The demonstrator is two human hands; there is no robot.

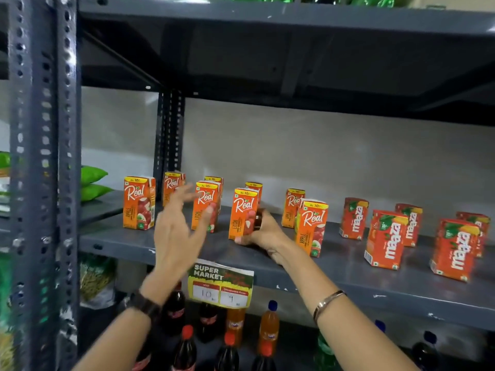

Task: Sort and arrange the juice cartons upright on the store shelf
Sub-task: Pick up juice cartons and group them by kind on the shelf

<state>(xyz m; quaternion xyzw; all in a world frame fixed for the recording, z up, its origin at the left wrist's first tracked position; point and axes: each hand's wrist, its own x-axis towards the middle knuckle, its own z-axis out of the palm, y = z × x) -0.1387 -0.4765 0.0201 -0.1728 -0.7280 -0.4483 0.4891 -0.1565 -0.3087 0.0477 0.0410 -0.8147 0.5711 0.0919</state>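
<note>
Head view: grey steel shelf point(334, 266) carries small juice cartons, all upright. Right hand point(263, 234) is clenched around the base of a Real litchi carton point(243, 214), which stands on the shelf just above the Super Market price tag point(221, 286) clipped to the shelf's front lip. Left hand point(178, 231) is released, fingers spread and motion-blurred, in front of a second Real litchi carton point(206, 206); thumb tip overlaps that carton's face, but I can't tell if it actually touches. Left of the price tag: Real apple carton point(139, 202) near the slotted upright post point(42, 156), with one more Real carton point(172, 187) behind it. Two further Real cartons sit at the back, behind the litchi pair, flavour unreadable. Right of the tag: front Real apple carton point(312, 227) just beside the right wrist, another apple carton point(293, 207) behind it. Further right of the tag: six Maaza cartons point(385, 239) in loose front/back pairs, well apart from the Real group. Below the tag: dark cola bottles point(184, 349) and orange Fanta bottles point(269, 328). Dark watch strap point(146, 303) on left wrist, metal bangle point(328, 302) on right forearm.
</note>
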